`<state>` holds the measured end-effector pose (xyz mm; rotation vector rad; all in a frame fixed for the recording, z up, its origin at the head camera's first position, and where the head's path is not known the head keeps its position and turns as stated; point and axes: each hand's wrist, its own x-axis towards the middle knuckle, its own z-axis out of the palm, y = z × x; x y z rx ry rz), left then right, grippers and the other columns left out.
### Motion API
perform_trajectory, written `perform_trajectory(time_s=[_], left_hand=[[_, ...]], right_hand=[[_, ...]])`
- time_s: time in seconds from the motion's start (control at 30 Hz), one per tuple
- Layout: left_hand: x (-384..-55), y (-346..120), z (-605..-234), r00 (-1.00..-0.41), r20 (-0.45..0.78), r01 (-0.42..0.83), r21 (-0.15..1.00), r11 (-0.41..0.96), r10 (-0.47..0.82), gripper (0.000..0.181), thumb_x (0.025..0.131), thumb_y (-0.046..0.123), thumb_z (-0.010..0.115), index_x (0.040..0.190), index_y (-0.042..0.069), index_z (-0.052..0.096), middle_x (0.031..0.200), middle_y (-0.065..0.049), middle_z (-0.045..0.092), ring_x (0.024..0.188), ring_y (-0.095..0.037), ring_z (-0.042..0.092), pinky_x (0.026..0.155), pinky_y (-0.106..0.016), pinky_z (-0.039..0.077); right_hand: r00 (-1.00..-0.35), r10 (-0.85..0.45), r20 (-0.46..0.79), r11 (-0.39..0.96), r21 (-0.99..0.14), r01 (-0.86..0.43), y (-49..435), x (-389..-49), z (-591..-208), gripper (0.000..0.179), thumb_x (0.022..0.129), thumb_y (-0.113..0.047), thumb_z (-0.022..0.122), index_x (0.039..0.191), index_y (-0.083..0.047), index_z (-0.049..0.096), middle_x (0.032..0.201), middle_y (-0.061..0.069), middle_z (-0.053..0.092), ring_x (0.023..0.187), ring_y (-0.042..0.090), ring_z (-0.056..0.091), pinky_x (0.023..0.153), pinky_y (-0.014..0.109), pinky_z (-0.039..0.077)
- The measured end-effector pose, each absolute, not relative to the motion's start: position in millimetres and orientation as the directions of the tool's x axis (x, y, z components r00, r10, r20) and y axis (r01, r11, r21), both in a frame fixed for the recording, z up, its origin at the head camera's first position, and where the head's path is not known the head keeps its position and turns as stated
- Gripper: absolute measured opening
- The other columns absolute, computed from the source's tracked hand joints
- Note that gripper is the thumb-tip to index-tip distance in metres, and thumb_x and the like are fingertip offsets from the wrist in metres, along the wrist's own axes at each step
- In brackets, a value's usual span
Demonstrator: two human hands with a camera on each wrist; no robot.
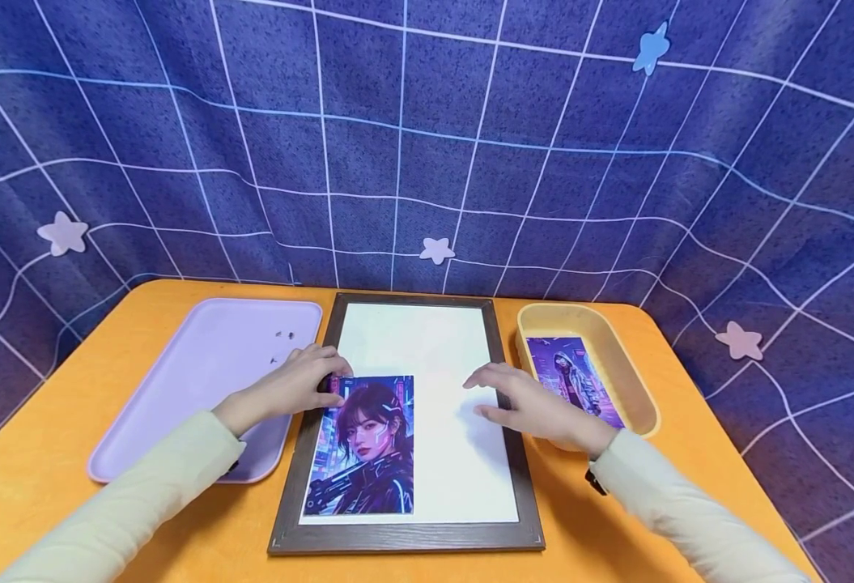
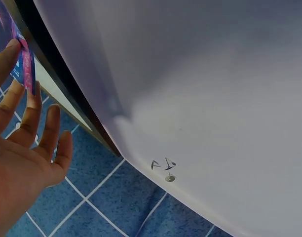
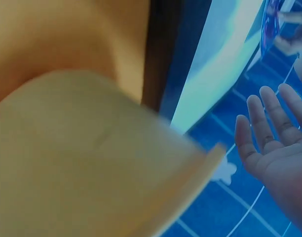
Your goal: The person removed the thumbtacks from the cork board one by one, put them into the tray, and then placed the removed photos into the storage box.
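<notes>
My left hand [image 1: 310, 379] pinches the top left corner of a glossy picture card [image 1: 368, 453], its thumb on the printed face. The card shows a dark-haired figure in neon city light. It lies over the left half of a white board with a dark frame [image 1: 405, 538]. In the left wrist view, the left hand [image 2: 22, 143] has its other fingers spread behind the card's corner [image 2: 26, 66]. My right hand [image 1: 524, 401] holds nothing; its loosely bent fingers hover above the board's right side. The right wrist view shows that hand's [image 3: 277, 143] bare palm.
A lilac tray [image 1: 201, 364] at the left carries three thumbtacks [image 2: 169, 165] near its far right corner. At the right, a yellow bin [image 1: 626, 380] holds another picture card [image 1: 568, 376] of a hooded figure. A blue gridded curtain [image 1: 368, 146] hangs behind the orange table [image 1: 237, 534].
</notes>
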<state>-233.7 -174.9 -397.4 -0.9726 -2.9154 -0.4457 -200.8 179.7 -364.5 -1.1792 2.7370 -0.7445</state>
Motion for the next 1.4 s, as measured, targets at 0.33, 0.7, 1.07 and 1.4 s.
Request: perform_trajectory(time_s=[0.33,0.7,1.07,1.4], left_hand=[[-231.7,-175.8,-395.8,-0.812,0.121,0.581,0.274,0.767,0.571,0.032,0.076,0.027,0.073,0.103,0.015,0.063,0.098,0.003,0.062,0.097,-0.022,0.052,0.081,-0.042,0.033],[-230.6,-175.9,-395.8,-0.812,0.116,0.58,0.267,0.77,0.571,0.033,0.077,0.026,0.072,0.106,0.017,0.062,0.101,0.003,0.063,0.099,-0.023,0.051,0.083,-0.045,0.034],[-228.5,-175.8,-394.8,-0.816,0.118,0.574,0.272,0.772,0.565,0.033,0.077,0.026,0.072,0.107,0.016,0.062,0.102,0.001,0.064,0.102,-0.026,0.051,0.085,-0.047,0.034],[-227.9,-174.8,-393.8,-0.818,0.124,0.573,0.273,0.773,0.562,0.036,0.076,0.027,0.072,0.109,0.016,0.062,0.099,0.0,0.063,0.099,-0.024,0.052,0.084,-0.046,0.036]], right_hand=[[-0.744,-0.63,0.224,0.622,-0.429,-0.656,209.8,-208.0,-360.1,0.03,0.086,-0.016,0.062,0.113,-0.004,0.059,0.113,0.007,0.061,0.107,0.023,0.055,0.092,0.041,0.043],[-0.755,-0.567,0.33,0.613,-0.443,-0.654,246.4,-221.9,-364.5,0.027,0.084,-0.008,0.063,0.11,-0.003,0.059,0.108,0.012,0.063,0.102,0.027,0.058,0.088,0.044,0.045],[-0.83,-0.43,0.356,0.709,-0.436,-0.555,282.6,-230.9,-363.6,0.024,0.083,-0.006,0.064,0.106,-0.005,0.061,0.102,0.009,0.064,0.09,0.022,0.058,0.074,0.031,0.047],[-0.897,-0.302,0.322,0.764,-0.481,-0.43,316.1,-237.8,-363.5,0.023,0.086,-0.006,0.059,0.108,0.0,0.059,0.098,0.015,0.062,0.084,0.022,0.058,0.069,0.03,0.048]])
